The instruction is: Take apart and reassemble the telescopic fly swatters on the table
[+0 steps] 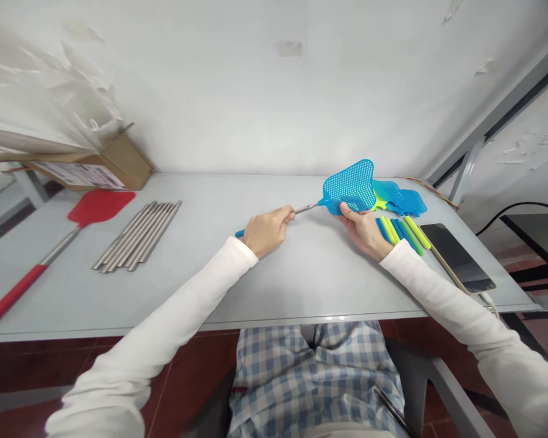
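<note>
A blue fly swatter (349,184) is held level above the grey table, its perforated head to the right. My left hand (268,230) is closed round its handle, whose blue end sticks out behind the wrist. A thin metal rod shows between that hand and the head. My right hand (361,230) grips the lower edge of the head, thumb on the near face. Just behind it lie blue swatter heads (406,201) and a yellow-green one (380,201), partly covered. Beside my right wrist, several blue, green and yellow handle grips (404,234) lie in a row.
At the left of the table (201,292) lie a red fly swatter (98,207) and several metal tubes (139,236). A cardboard box (123,161) stands at the back left. A phone (456,257) with a white cable lies at the right.
</note>
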`<control>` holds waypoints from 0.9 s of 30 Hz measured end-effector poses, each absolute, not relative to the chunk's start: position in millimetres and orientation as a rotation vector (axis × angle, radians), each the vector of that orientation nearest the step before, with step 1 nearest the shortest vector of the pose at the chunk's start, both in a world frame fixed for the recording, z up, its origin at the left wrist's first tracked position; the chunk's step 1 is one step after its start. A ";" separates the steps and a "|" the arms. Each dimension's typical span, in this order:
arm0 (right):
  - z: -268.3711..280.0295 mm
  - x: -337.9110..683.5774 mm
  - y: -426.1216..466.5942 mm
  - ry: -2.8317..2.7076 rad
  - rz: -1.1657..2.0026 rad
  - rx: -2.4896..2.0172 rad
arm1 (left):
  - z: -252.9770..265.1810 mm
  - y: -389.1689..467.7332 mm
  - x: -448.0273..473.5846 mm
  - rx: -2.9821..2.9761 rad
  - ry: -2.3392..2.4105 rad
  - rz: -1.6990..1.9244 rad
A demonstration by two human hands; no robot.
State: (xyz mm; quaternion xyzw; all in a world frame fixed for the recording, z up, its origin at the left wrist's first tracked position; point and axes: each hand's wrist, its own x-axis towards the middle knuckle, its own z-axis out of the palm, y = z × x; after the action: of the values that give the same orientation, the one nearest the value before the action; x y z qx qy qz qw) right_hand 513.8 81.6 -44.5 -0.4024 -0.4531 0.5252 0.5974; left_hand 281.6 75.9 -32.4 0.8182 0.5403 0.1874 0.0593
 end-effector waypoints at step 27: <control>-41.4 503.4 69.2 -1.119 1.220 -0.904 | -32.0 66.3 274.7 2.567 1.697 0.620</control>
State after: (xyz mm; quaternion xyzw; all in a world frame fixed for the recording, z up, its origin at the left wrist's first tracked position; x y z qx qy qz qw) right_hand 503.4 69.2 -41.4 -0.3880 -0.4800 0.5236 0.5873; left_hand 274.7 66.3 -32.0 0.8178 0.5405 0.1975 0.0011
